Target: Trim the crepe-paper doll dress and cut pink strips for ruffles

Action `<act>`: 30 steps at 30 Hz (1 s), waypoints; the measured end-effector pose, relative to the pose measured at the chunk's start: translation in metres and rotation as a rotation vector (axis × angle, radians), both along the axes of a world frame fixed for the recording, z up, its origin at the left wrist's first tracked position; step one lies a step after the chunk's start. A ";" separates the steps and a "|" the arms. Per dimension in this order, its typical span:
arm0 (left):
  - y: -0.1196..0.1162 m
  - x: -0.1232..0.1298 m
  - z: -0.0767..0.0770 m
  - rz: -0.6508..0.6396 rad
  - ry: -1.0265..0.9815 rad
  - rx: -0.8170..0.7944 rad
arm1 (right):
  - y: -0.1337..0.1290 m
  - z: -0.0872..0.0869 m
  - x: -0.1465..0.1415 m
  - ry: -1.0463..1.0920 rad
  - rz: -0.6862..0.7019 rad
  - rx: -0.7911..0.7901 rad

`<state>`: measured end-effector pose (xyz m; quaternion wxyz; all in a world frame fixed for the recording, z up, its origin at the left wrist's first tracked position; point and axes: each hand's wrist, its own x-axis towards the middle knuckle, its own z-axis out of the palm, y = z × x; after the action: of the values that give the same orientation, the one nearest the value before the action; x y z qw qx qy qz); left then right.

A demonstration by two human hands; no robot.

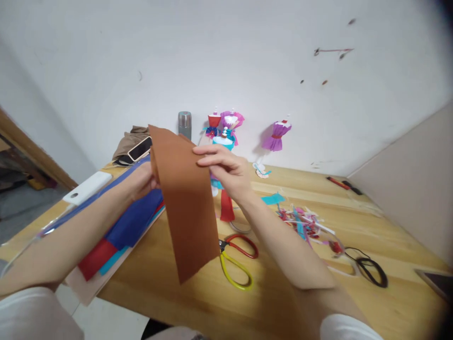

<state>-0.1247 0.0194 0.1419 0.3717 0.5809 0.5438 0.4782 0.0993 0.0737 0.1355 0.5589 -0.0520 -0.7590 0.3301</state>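
A wide brown strip of crepe paper or cloth (187, 203) hangs folded over in front of me, its lower end loose above the wooden table. My left hand (141, 180) is closed on its left side, with the fingertips partly hidden behind the fold. At the upper right edge, my right hand (228, 169) holds the same strip between fingers and thumb. Below my right hand lie scissors (239, 262) with one red and one yellow handle; their blades are hidden behind the strip. A small red piece (226, 205) lies just beyond them.
Blue sheets (132, 224) and other coloured sheets are stacked at left, near a phone (139, 149) and a white board (88, 188). Several small dress forms stand along the wall, including a purple one (277, 136). Colourful scraps (304, 222) and a black cord (373, 273) lie at right.
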 end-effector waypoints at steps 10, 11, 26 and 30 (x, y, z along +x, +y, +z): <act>-0.021 0.079 0.023 -0.413 -0.317 0.037 | -0.010 0.005 0.082 0.271 -0.090 -0.247; -0.021 0.090 0.024 -0.413 -0.314 0.088 | -0.012 0.008 0.092 0.301 -0.121 -0.233; -0.055 0.186 -0.008 -0.451 -0.148 0.511 | -0.020 0.011 0.198 0.349 -0.962 0.324; -0.026 0.200 -0.026 -0.591 -0.374 0.236 | -0.045 0.011 0.170 0.115 -0.940 0.489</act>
<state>0.0757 -0.0063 0.1157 0.5173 0.6543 0.2164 0.5074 0.2694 0.0284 0.1466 0.6832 -0.2363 -0.6766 -0.1401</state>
